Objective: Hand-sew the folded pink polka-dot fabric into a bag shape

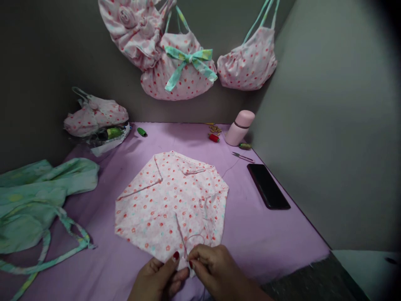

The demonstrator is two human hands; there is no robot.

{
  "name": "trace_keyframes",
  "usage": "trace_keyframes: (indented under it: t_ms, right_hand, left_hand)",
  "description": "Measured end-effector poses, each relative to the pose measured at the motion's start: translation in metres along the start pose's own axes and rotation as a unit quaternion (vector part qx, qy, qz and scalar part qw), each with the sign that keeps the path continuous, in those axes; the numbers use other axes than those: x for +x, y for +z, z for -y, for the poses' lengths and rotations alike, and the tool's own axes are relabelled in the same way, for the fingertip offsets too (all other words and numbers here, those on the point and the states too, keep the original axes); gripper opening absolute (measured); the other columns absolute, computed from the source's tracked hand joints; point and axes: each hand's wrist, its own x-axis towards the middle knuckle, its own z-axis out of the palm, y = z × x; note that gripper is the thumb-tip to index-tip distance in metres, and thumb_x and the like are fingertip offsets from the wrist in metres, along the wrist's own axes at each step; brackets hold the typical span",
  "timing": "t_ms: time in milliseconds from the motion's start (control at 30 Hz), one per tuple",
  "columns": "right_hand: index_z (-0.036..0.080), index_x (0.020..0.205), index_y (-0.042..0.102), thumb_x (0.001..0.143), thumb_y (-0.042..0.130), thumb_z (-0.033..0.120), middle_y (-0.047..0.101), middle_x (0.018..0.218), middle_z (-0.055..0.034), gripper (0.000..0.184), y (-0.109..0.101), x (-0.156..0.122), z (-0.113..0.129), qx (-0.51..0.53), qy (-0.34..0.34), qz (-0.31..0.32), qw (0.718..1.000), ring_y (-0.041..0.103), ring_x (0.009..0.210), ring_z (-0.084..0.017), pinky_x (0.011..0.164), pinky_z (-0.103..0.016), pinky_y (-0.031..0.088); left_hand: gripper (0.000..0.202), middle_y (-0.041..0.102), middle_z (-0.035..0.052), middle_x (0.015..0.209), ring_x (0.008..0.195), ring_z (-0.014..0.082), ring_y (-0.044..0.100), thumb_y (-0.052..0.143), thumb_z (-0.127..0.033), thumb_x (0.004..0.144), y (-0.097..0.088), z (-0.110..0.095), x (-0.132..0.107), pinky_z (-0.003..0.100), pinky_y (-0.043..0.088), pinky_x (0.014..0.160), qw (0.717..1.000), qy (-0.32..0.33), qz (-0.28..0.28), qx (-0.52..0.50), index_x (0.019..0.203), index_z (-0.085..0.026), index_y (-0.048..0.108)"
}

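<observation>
A piece of pale pink fabric with small red flowers [169, 200] lies spread on the table, several of its edges folded inward. My left hand [161, 278] pinches the near edge of this fabric between thumb and fingers. Right beside it, my right hand [213, 265] is closed in a pinch at the same edge; what its fingertips hold is hidden. A loop of reddish sewing thread [194, 235] rises from the fabric and runs toward the right fingers. A dark crease or slit [179, 225] shows in the fabric just beyond the hands.
On the right are a black phone [268, 186], thread snips [243, 157], a pink bottle [239, 128] and a red thread spool [214, 138]. Green fabric with straps [34, 205] lies left. Sewn floral bags [184, 67] hang on the back wall. A green spool [142, 132] sits far left.
</observation>
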Motion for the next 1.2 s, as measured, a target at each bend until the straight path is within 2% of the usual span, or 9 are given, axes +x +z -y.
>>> trace_keyframes:
  t_ms: [100,233,433,833,1033,1200]
  right_hand:
    - [0.016,0.079,0.065,0.08,0.044,0.014,0.062,0.062,0.0001,0.021,-0.003,0.0,0.002,-0.02,-0.001,0.014,1.0,0.052,0.052,-0.01,0.048,-0.018,0.033]
    - [0.017,0.078,0.064,0.081,0.044,0.016,0.063,0.062,-0.0002,0.02,-0.005,0.001,0.005,-0.074,0.003,0.019,0.997,0.053,0.052,-0.011,0.048,-0.019,0.032]
    - [0.018,0.084,0.061,0.085,0.043,0.024,0.067,0.071,-0.0046,0.02,-0.003,0.005,0.005,-0.131,-0.009,0.032,0.991,0.06,0.059,-0.014,0.051,-0.02,0.034]
    - [0.018,0.076,0.056,0.083,0.043,0.022,0.051,0.054,0.0033,0.015,0.004,0.001,-0.002,-0.016,-0.01,-0.008,1.0,0.043,0.047,-0.01,0.047,-0.019,0.029]
    - [0.017,0.074,0.055,0.083,0.043,0.025,0.05,0.055,0.0029,0.017,0.005,0.003,-0.004,0.029,-0.015,-0.012,0.999,0.044,0.05,-0.01,0.049,-0.019,0.03]
    - [0.018,0.075,0.051,0.084,0.04,0.027,0.049,0.054,0.0029,0.017,0.005,0.004,-0.003,0.012,-0.026,-0.02,0.999,0.044,0.048,-0.01,0.048,-0.02,0.03]
  left_hand:
    - [0.046,0.065,0.0023,0.054,0.054,0.0109,0.061,0.09,-0.04,0.031,0.0,0.0,0.0,0.014,0.045,0.05,0.999,-0.008,0.03,-0.026,0.058,-0.014,0.063]
    - [0.046,0.067,0.0018,0.055,0.054,0.011,0.061,0.091,-0.036,0.029,0.0,-0.001,-0.001,0.015,0.046,0.05,0.999,-0.013,0.027,-0.033,0.059,-0.014,0.064]
    - [0.047,0.066,0.0038,0.054,0.048,0.0078,0.057,0.089,-0.041,0.036,-0.007,0.004,0.008,0.012,0.041,0.046,0.998,-0.017,0.058,-0.015,0.065,-0.012,0.066]
    - [0.047,0.068,0.0072,0.054,0.047,0.0095,0.06,0.089,-0.04,0.035,-0.007,0.0,0.006,0.011,0.043,0.044,0.998,-0.025,0.063,-0.017,0.063,-0.01,0.066]
    - [0.045,0.068,0.0075,0.053,0.048,0.011,0.061,0.089,-0.038,0.036,-0.008,0.001,0.008,0.012,0.045,0.045,0.997,-0.019,0.069,-0.026,0.06,-0.01,0.065]
    - [0.043,0.068,0.0062,0.054,0.049,0.0098,0.061,0.089,-0.036,0.038,-0.008,0.002,0.009,0.011,0.045,0.046,0.996,-0.018,0.078,-0.03,0.061,-0.01,0.066]
